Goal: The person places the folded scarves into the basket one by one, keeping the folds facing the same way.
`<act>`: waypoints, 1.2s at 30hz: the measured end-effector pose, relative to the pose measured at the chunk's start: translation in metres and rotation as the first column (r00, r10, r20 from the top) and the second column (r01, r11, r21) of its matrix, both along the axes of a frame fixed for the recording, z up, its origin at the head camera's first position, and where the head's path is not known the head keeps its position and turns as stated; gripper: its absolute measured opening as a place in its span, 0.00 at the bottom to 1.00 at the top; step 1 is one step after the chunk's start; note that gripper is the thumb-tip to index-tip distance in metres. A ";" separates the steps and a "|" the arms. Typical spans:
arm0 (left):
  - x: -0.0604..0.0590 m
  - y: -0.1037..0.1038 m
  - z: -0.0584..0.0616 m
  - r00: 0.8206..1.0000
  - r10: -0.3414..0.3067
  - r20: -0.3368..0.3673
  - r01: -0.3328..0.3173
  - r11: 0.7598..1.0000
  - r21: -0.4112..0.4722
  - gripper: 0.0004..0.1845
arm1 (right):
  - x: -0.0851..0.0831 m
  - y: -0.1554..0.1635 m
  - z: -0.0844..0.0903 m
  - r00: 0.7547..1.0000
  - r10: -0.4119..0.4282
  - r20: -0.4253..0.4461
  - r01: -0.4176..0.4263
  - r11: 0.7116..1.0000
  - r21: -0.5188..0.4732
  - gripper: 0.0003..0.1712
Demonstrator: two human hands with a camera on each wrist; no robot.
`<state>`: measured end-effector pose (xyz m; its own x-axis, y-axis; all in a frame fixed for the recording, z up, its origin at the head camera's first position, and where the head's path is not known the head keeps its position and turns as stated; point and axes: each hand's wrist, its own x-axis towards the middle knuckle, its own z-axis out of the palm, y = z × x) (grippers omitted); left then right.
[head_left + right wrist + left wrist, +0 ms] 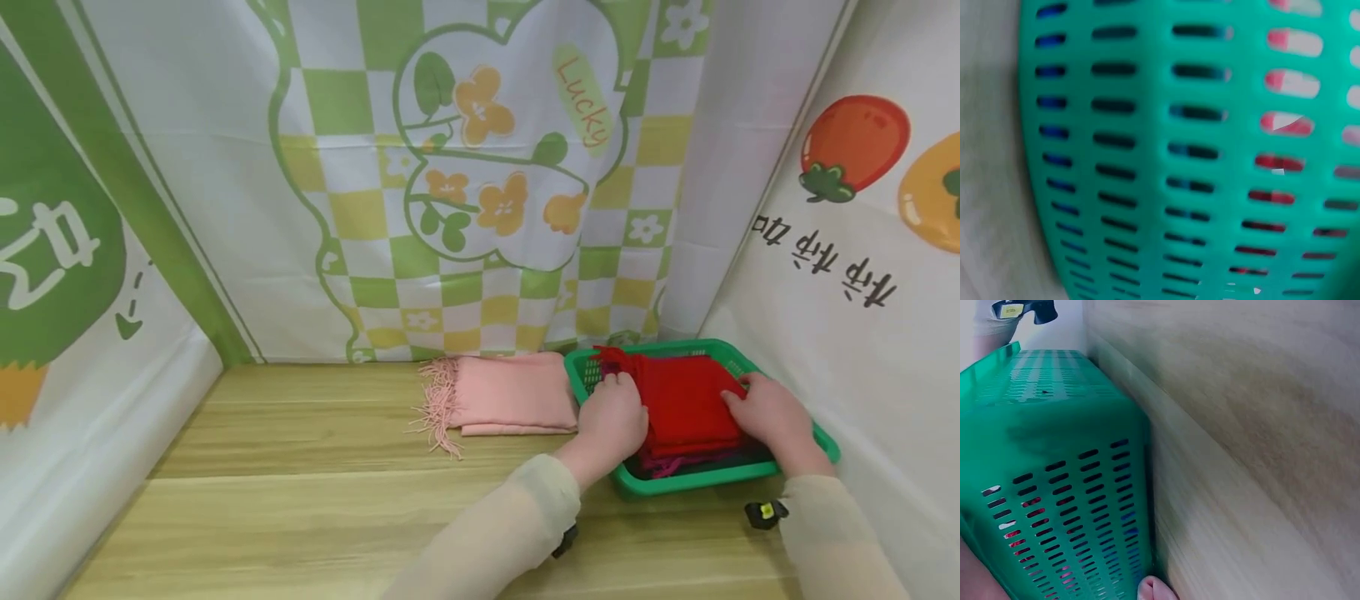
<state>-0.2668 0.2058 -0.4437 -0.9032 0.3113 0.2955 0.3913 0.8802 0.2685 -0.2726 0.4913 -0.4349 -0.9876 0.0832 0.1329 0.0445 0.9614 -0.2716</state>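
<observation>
A green plastic basket [701, 481] with slotted walls sits on the table at the right, holding a folded red scarf [690, 408] on top of purple fabric [675, 463]. My left hand [615, 417] grips the basket's left side. In the left wrist view a fingertip [1155, 589] shows outside the slotted wall, close to the table. At the opposite end my right hand [772, 417] holds the right side, its thumb over the red scarf's edge and its other fingers partly hidden. Blue and red fabric shows through the slots in the right wrist view.
A folded pink scarf [517, 393] with a fringe lies on the wooden table [300, 500], just left of the basket. A checkered cloth [480, 283] hangs along the back. Printed white sheeting [847, 333] rises close to the basket's right end.
</observation>
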 end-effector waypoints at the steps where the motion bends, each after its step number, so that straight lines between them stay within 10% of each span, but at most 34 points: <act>1: -0.001 -0.001 0.000 1.000 -0.006 0.014 0.006 1.000 0.024 0.22 | 0.001 -0.001 0.001 1.000 -0.003 -0.006 0.003 1.000 -0.007 0.38; 22: -0.010 -0.047 -0.003 0.993 -0.086 -0.080 0.109 0.926 0.360 0.22 | 0.010 -0.042 0.006 0.988 -0.023 -0.154 0.009 0.996 -0.089 0.37; 36: -0.015 -0.069 -0.010 0.996 -0.086 -0.015 0.081 0.852 0.517 0.24 | 0.016 -0.085 0.016 0.984 0.043 -0.174 -0.063 0.992 -0.108 0.37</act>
